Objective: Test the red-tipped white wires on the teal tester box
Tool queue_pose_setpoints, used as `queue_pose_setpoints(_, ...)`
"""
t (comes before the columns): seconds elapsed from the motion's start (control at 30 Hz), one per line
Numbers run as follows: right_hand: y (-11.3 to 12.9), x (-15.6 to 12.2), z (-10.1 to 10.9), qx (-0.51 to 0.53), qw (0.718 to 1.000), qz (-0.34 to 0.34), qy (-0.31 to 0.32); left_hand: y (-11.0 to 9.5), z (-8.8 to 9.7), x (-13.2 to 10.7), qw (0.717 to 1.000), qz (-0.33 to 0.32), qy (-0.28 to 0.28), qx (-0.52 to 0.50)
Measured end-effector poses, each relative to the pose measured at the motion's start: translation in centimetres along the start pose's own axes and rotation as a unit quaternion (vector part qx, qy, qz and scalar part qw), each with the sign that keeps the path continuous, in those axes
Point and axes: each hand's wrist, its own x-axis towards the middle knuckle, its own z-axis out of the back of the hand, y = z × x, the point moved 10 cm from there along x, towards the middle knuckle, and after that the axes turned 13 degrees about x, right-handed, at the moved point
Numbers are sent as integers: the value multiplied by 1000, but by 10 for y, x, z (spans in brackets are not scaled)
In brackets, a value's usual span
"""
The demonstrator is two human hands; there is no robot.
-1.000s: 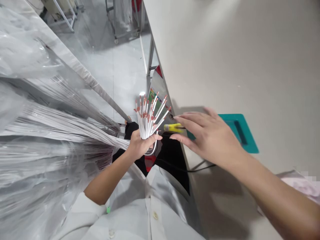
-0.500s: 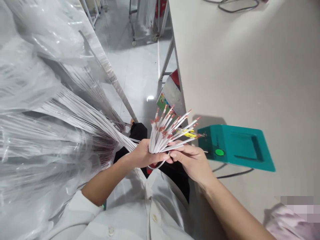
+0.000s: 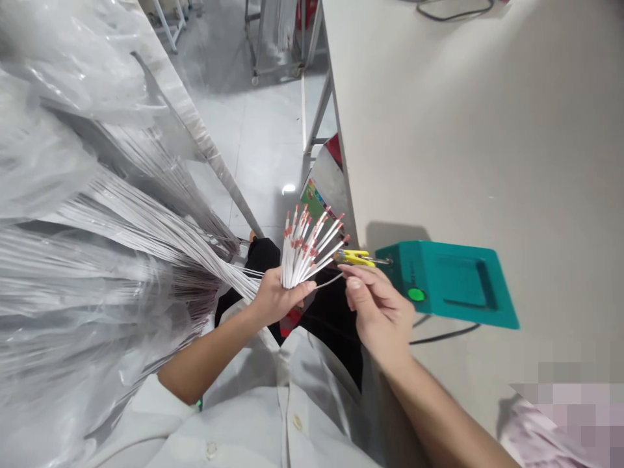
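Note:
My left hand (image 3: 275, 298) is wrapped round a bundle of white wires (image 3: 302, 257), whose stripped, copper-coloured ends fan out upward. From that bundle a single wire (image 3: 329, 281) runs across to my right hand (image 3: 380, 305), which pinches it between thumb and forefinger. Just above the right fingertips is a yellow clip (image 3: 358, 257), joined by a metal stem to the teal device (image 3: 458, 283) on the table. A green round button (image 3: 416, 295) glows on the device's near side.
Long white wires under clear plastic (image 3: 121, 260) spread over the left side. The grey table (image 3: 463, 143) fills the right, with a black cable (image 3: 448, 335) below the device. A wheeled rack (image 3: 277, 45) stands on the floor ahead. Pink cloth (image 3: 531, 429) lies at lower right.
My right hand has moved right, away from the left hand, drawing one wire out sideways. The left hand still holds the bundle. The whole view has shifted slightly.

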Motion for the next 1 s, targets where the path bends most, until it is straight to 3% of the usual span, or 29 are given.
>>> queue_pose_setpoints(0.17,1,3,-17,-6,999,4,50,-11,-14,-1,997,-43,50,33)
queue_pose_setpoints(0.3,-6,5,-19,23,997,-46,49,-7,-13,-1,998,-23,42,36)
queue_pose_setpoints(0.53,-11,5,-20,52,995,-74,39,-1,7,0,999,13,-49,10)
queue_pose_setpoints(0.73,-4,3,-12,-6,1000,1,24,18,38,-3,970,31,-229,-73)
queue_pose_setpoints(0.8,-7,3,-12,-21,999,12,27,17,45,-7,963,21,-259,-70)
queue_pose_setpoints(0.87,-12,2,-20,-36,997,10,61,9,43,-9,969,13,-244,-38)
queue_pose_setpoints(1.0,-16,-6,-48,-81,983,23,164,-12,22,-12,988,3,-151,40)
